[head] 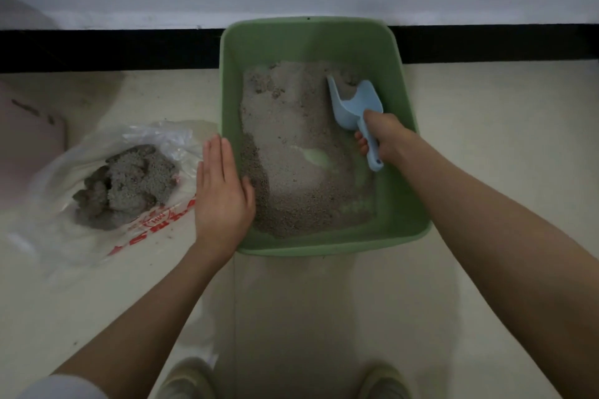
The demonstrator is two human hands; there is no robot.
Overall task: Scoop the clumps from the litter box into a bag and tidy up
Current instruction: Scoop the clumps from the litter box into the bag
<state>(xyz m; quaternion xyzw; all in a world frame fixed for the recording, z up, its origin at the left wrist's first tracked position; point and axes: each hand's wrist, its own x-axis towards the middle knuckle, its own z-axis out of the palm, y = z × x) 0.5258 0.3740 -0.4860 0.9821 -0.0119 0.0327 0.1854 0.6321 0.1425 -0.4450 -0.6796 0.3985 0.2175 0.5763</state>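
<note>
head view: green box [319, 42] on the floor against the wall, long axis running away from the person. litter [291, 146] covers most of its bottom, with bare green patches near the middle and the near right corner. right hand [385, 136] is closed round the handle of a blue scoop [355, 100], blade dug into litter at the far right corner, scoop pointing away and a bit left. left hand [222, 191] is flat, fingers straight and together, holding nothing, palm resting on the box's left rim, thumb over the inner edge. clear bag [155, 139] with red print lies on the floor just left of the box, mouth toward the rim, a pile of grey clumps [129, 186] already in it. what matters: bag is to the left, scoop is far right, so a load likely crosses the box's short axis over the left rim, past the left hand. left hand is nearer the bag and could hold its mouth open. whether clumps remain under the litter, can't tell. a pink object [26, 146] sits at far left, unclear what.
</note>
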